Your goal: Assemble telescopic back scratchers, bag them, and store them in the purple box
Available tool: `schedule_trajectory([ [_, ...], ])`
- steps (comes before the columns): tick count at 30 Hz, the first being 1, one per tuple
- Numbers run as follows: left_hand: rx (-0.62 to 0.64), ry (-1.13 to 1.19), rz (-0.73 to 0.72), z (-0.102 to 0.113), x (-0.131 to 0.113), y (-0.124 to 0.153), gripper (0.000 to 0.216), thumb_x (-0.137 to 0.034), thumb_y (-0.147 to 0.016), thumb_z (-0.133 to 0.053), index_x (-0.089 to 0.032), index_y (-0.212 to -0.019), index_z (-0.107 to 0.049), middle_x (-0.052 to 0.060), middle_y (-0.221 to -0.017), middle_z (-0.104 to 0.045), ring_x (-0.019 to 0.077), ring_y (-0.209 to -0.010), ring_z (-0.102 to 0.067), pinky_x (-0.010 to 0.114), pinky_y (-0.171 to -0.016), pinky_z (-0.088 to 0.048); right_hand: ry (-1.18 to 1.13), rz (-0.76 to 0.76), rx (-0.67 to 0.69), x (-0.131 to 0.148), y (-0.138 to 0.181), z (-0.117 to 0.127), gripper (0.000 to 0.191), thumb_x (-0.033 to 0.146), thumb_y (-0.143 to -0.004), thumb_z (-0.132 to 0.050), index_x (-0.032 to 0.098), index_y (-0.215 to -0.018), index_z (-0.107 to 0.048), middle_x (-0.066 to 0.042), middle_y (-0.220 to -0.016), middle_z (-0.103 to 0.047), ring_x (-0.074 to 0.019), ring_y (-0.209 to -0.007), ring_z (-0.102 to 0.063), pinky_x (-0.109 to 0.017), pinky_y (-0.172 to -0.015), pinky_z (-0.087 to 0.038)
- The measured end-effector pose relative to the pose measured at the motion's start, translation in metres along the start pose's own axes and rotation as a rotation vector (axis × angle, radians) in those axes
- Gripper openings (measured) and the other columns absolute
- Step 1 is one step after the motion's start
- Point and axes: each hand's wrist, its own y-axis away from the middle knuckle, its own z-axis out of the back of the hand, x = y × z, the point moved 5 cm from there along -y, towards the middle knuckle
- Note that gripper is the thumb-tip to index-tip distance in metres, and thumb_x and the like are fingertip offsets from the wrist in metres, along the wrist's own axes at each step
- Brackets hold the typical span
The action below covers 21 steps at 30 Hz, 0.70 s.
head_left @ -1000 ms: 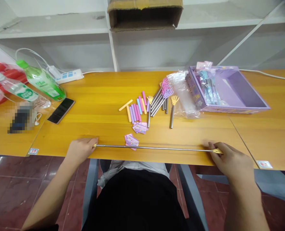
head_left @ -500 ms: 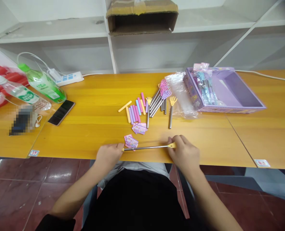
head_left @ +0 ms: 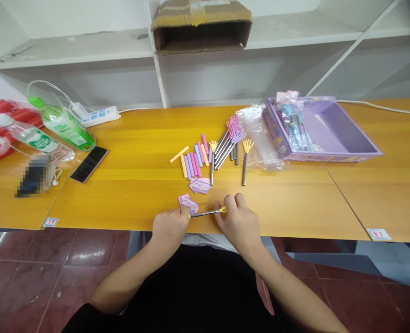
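Note:
A telescopic back scratcher (head_left: 205,213) with a metal rod is stretched between my hands, above the table's front edge. My left hand (head_left: 171,226) is closed round its yellow handle end, most of which is hidden. With thumb and fingers, my right hand (head_left: 240,224) grips the yellow claw head. Small printed cards (head_left: 188,203) lie just beyond my left hand, and more cards (head_left: 200,186) lie farther back. Coloured handle sleeves (head_left: 192,164) are grouped behind them. Several back scratchers with pink and purple heads (head_left: 235,132) lie in a pile, beside yellow-headed ones (head_left: 245,162).
At the right stands a purple box (head_left: 336,155) holding wrapped items, with clear plastic bags (head_left: 262,138) beside it. A phone (head_left: 89,164), bottles (head_left: 66,124) and a power strip (head_left: 102,115) are at the left. A cardboard box (head_left: 201,27) sits on the shelf above.
My hands have moved closer together, and the back scratcher's rod between them is now much shorter. The things on the table have stayed where they were.

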Motion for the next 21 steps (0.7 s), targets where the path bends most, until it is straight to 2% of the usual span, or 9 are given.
schedule_trajectory([
  [9,0.013,0.030,-0.013,0.007,-0.011,-0.008,0.027,-0.024,-0.109,-0.050,-0.016,-0.117,-0.075,0.015,-0.095,-0.083,0.0330,-0.089,-0.083,0.036,-0.071,-0.059,-0.010,0.029,-0.011,0.013,-0.005,0.001,0.028,0.037,-0.105,-0.057,0.018,-0.085,-0.058,-0.003,-0.085,-0.054,-0.0109,-0.056,-0.035,-0.026,-0.052,-0.020],
  [14,0.026,0.029,-0.014,0.012,-0.014,-0.012,0.030,-0.026,-0.111,-0.046,-0.016,-0.116,-0.073,0.015,-0.095,-0.082,0.0339,-0.090,-0.082,0.037,-0.071,-0.058,-0.025,0.034,0.072,0.007,-0.014,-0.005,0.029,0.039,-0.106,-0.053,0.018,-0.087,-0.060,-0.004,-0.086,-0.055,-0.0115,-0.055,-0.034,-0.027,-0.053,-0.019],
  [19,-0.067,0.103,-0.084,0.038,-0.015,-0.030,0.026,-0.035,-0.109,-0.048,-0.016,-0.112,-0.066,0.014,-0.094,-0.079,0.0304,-0.080,-0.078,0.036,-0.069,-0.054,-0.034,0.076,0.277,-0.014,-0.067,0.001,0.019,0.035,-0.102,-0.055,0.018,-0.105,-0.063,-0.009,-0.101,-0.066,-0.0146,-0.062,-0.048,-0.030,-0.057,-0.019],
  [21,-0.116,0.172,-0.133,0.052,-0.010,-0.044,0.023,-0.032,-0.109,-0.044,-0.018,-0.111,-0.062,0.012,-0.096,-0.078,0.0282,-0.080,-0.076,0.035,-0.069,-0.052,-0.053,0.100,0.321,-0.021,-0.097,0.005,0.022,0.033,-0.101,-0.057,0.017,-0.116,-0.063,-0.012,-0.111,-0.071,-0.0189,-0.071,-0.057,-0.031,-0.060,-0.023],
])
